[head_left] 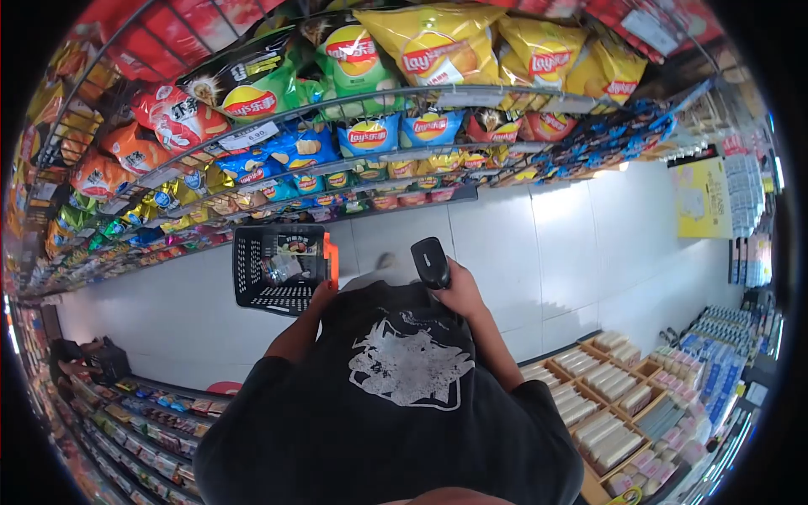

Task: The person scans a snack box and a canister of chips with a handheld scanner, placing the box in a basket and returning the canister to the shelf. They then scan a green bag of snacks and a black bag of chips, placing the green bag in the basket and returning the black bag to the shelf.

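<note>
A black shopping basket [283, 299] with an orange handle hangs at my left side, some packaged items [284, 267] lying in it. My left hand [323, 296] is closed round the orange handle at the basket's right edge. On the other side, in front of my body, my right hand [459, 290] grips a black handheld scanner [431, 263], its rounded head pointing up and away from me. The fingers under the scanner are partly hidden. Neither hand touches the shelves.
Wire shelves ahead hold yellow chip bags [438, 46], green bags [358, 59] and blue bags [368, 135]. Pale floor tiles [497, 227] run between the shelves. Wooden bins [589, 404] stand at lower right, more packed shelves [151, 429] at lower left. Another person [66, 358] is at far left.
</note>
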`<action>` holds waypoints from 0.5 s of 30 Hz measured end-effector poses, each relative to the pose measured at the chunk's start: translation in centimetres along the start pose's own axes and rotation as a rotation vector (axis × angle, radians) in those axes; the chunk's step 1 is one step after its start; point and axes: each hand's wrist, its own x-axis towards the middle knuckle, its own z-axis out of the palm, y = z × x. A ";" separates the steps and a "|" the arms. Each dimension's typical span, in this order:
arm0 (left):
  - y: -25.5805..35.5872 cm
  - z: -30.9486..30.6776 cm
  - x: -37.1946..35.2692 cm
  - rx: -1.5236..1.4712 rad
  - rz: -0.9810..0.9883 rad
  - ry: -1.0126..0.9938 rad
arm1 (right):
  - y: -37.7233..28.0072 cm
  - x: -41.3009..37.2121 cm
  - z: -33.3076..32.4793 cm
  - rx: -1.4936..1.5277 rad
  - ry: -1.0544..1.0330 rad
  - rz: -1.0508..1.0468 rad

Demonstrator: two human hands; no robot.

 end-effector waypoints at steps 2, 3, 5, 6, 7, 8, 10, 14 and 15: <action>-1.4 1.7 3.4 -0.085 0.132 0.143 | -1.1 0.9 0.0 0.024 0.037 -0.005; -1.6 3.1 4.4 -0.130 0.190 0.211 | -0.7 1.0 0.5 0.033 0.041 -0.005; 3.8 0.8 2.6 -0.480 0.057 0.170 | 0.8 1.5 0.8 0.052 0.045 -0.015; 6.1 -0.8 1.1 -0.644 -0.010 0.156 | 1.2 1.4 0.3 -0.007 -0.017 -0.006; 6.4 -1.0 1.0 -0.610 -0.008 0.174 | 1.6 1.4 -0.2 -0.060 -0.065 0.002; 6.8 -1.2 0.8 -0.577 -0.007 0.192 | 1.9 1.3 -0.8 -0.113 -0.114 0.010; 6.5 -2.3 2.2 -0.556 -0.004 0.222 | 2.5 1.5 -2.2 -0.127 -0.181 0.024; 9.0 -3.0 2.0 -0.704 -0.076 0.280 | 4.0 3.2 -5.3 0.001 -0.226 -0.055; 10.2 -3.8 1.2 -0.751 -0.110 0.320 | 4.1 3.8 -6.2 -0.027 -0.220 -0.061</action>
